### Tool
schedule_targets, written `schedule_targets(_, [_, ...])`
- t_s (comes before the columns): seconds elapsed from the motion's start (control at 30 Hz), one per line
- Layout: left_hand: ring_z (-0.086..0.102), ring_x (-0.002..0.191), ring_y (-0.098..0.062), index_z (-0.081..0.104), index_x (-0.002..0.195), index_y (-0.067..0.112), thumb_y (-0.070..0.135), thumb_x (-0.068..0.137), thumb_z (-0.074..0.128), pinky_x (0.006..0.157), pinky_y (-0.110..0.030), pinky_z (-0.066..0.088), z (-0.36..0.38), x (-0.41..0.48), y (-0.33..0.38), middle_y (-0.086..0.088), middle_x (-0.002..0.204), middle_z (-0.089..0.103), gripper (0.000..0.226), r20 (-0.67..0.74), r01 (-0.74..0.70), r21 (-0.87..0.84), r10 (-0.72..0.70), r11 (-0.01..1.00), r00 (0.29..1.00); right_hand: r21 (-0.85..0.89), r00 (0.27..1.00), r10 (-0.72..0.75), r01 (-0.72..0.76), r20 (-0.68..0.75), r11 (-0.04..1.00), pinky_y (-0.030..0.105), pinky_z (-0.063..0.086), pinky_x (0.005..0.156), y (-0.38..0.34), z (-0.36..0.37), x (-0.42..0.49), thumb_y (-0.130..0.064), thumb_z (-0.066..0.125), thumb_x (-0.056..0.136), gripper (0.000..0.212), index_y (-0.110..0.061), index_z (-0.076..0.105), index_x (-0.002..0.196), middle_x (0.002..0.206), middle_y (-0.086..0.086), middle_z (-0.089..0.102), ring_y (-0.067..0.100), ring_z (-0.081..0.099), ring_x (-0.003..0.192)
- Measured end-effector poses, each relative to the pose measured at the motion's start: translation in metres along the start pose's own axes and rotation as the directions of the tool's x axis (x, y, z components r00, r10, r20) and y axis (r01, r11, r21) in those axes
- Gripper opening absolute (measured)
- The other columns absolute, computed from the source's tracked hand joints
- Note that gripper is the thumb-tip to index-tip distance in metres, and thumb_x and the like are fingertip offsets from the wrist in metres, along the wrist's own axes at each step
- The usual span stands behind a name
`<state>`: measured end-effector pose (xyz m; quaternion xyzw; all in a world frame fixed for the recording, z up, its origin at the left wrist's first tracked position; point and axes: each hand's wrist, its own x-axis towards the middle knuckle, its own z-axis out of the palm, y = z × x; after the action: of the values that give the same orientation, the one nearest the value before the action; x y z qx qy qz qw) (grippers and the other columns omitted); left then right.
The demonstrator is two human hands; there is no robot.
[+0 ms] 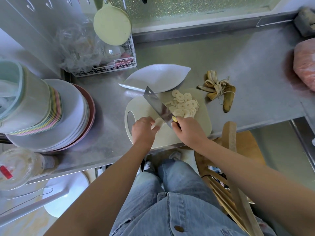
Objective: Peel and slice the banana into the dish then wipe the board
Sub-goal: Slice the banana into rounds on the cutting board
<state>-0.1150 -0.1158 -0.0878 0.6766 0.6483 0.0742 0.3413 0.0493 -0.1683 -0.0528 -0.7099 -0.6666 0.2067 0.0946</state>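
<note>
the peel (219, 91) is off and most slices (185, 104) lie on the board (203, 123). your left hand (143, 129) pinches the banana stub (158, 123), your right hand (186, 129) grips the cleaver (157, 104). the dish (158, 76) holds nothing yet, and wiping remains.

Left arm: bare, reaching in from the near left, wrist straight as I read it. Left hand (143, 129): knuckles up, fingers curled, pinching the banana stub (158, 123). Right arm: bare, angled in from the near right. Right hand (187, 131): I see it wrapped round the cleaver (157, 103) handle, just right of the left hand, apart.
</note>
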Motion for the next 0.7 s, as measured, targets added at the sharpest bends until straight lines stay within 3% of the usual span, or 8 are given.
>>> schedule_targets(0.27, [0.064,0.093,-0.019,0.069,0.099,0.018,0.031,0.083,0.071,0.084,-0.031,0.050,0.000,0.001,0.002,0.002,0.102,0.070,0.020,-0.001,-0.001,-0.003,0.001,1.000,1.000,-0.019,0.998,-0.019,0.020,0.057,1.000,0.024,0.014,0.045,-0.002,-0.005,0.002,-0.023,0.046,0.096,0.028,-0.014,0.035,0.072,0.053,-0.008,0.028,0.005,0.026,0.048])
schedule_targets(0.53, [0.065,0.091,-0.018,0.070,0.098,0.018,0.031,0.082,0.073,0.085,-0.032,0.052,0.000,0.001,0.001,0.002,0.101,0.071,0.021,-0.008,0.007,-0.012,-0.007,1.000,1.000,-0.060,0.994,-0.007,0.014,0.111,0.998,0.027,0.026,0.052,-0.004,0.009,0.005,-0.025,0.042,0.098,0.022,-0.015,0.038,0.078,0.058,-0.006,0.035,0.019,0.042,0.061])
schedule_targets(0.7, [0.066,0.092,-0.018,0.071,0.100,0.018,0.032,0.082,0.073,0.084,-0.032,0.053,-0.001,0.001,0.001,0.002,0.102,0.071,0.023,-0.007,0.012,-0.003,-0.012,1.000,1.000,-0.041,0.992,0.038,-0.034,0.121,0.999,0.031,0.028,0.058,-0.006,0.017,0.001,-0.023,0.042,0.099,0.022,-0.008,0.052,0.086,0.067,0.003,0.043,0.022,0.042,0.063])
